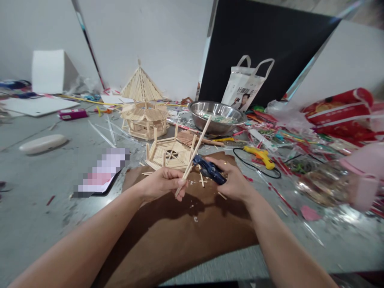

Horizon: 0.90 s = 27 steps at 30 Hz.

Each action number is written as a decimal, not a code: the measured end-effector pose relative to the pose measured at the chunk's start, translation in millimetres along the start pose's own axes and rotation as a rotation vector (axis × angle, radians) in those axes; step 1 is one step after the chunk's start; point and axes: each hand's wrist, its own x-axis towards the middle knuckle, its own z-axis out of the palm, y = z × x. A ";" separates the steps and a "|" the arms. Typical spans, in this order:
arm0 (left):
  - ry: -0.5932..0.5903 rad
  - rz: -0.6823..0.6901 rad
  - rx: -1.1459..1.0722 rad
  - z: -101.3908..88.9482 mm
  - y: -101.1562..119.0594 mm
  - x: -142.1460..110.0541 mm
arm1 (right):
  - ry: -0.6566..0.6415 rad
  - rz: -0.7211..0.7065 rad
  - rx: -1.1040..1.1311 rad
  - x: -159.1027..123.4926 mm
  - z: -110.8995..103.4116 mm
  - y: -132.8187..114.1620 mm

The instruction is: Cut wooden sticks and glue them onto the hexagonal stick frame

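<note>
My left hand [169,182] is closed on thin wooden sticks [196,148], pinched near their lower end and slanting up to the right. My right hand [231,178] is wrapped round dark blue pliers [210,169]; their jaws point left toward the sticks, and whether they touch cannot be made out. Just behind my hands stands a hexagonal stick frame [171,160] with short upright posts and a spoked floor. Small stick offcuts [202,180] lie on the brown sheet [180,248] beneath my hands.
A stick pavilion [144,116] with a pointed roof stands behind. Nearby are a steel bowl [217,116], a white bag [244,88], a yellow glue gun [261,156] with a black cord, a phone [103,172] and a pink-lidded bottle [330,180]. Craft clutter covers the right side.
</note>
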 end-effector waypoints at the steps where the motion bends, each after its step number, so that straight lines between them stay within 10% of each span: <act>1: -0.011 -0.002 0.004 0.1 1.2 -0.3 | -0.006 -0.006 0.003 -0.1 0.4 -1.1; 27: -0.116 -0.102 0.071 -0.5 -3.1 -0.3 | -0.126 -0.033 -0.022 -2.7 3.0 -3.2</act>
